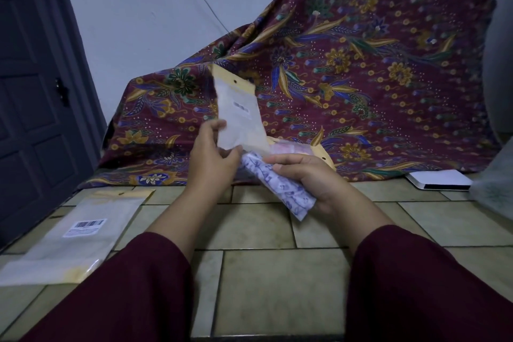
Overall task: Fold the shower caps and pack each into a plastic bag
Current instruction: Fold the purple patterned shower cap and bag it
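Fingers of my left hand (213, 157) pinch the lower edge of a plastic bag (240, 114), thumb on the near side, holding it upright in the air above the tiled floor (277, 272). That bag is clear with a yellow header strip and a small hole at its top, and a label sits on its face. My right hand (308, 178) is curled around a folded shower cap (280, 189), white with a blue print, gripped as a long roll that sticks out past both sides of my palm. The cap's upper end lies just beside the bag's lower edge, close under my left thumb; I cannot tell whether it has entered the opening. Behind my right hand, a packed bag (291, 148) with something pink inside rests against a maroon batik cloth (361, 64) draped over some bulk at the back. On the floor to my left lies a stack of flat bags (75, 239) with a barcode label. A white flat box (441, 180) lies at the right beside the cloth. Both my sleeves (133, 291) are dark red.
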